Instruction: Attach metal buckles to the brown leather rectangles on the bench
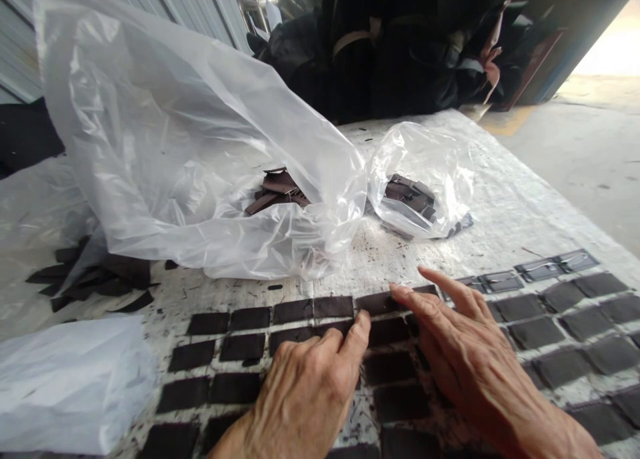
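Several dark rectangular pieces (245,347) lie in rows on a white, stained table (505,212). My left hand (305,392) rests on the rows with fingers loosely curled, its forefinger and thumb tip touching a piece near the middle. My right hand (470,359) lies flat beside it, fingers stretched out, fingertips pressing on a dark piece (377,303) in the top row. Neither hand holds anything.
A large clear plastic bag (190,145) with dark pieces inside stands behind the rows. A smaller clear bag (425,179) of pieces sits to its right. Loose dark scraps (90,282) lie at left, a white sheet (65,379) at lower left. Dark bundles are piled beyond the table.
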A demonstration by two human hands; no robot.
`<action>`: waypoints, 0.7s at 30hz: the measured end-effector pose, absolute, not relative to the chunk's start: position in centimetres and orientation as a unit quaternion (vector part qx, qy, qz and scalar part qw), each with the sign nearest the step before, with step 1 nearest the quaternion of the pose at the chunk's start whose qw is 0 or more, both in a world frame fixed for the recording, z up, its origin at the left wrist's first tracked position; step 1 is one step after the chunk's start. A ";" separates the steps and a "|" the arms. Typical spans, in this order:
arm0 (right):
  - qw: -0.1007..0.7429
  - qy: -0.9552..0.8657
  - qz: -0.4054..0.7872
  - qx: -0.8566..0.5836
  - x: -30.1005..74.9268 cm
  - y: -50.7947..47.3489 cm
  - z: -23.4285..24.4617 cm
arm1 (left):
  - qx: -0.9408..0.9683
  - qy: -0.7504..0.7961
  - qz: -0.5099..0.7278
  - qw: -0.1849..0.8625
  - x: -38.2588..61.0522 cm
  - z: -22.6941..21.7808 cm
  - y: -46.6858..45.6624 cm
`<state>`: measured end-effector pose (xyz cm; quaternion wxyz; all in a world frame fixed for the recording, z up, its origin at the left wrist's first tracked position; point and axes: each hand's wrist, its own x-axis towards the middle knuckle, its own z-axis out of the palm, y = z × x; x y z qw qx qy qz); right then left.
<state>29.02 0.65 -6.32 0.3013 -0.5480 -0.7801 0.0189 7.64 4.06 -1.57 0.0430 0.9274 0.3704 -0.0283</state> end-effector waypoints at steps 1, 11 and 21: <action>0.300 -0.779 0.022 -0.549 29.0 0.6 -6.4 | 0.926 0.373 -0.030 0.047 7.6 -1.5 4.1; 0.378 -0.723 0.037 -0.577 29.4 1.3 -6.5 | 0.923 0.376 -0.045 0.067 7.5 -1.4 4.5; 0.363 -0.742 0.022 -0.563 29.4 0.5 -6.4 | 0.926 0.371 -0.047 0.055 7.7 -1.4 4.6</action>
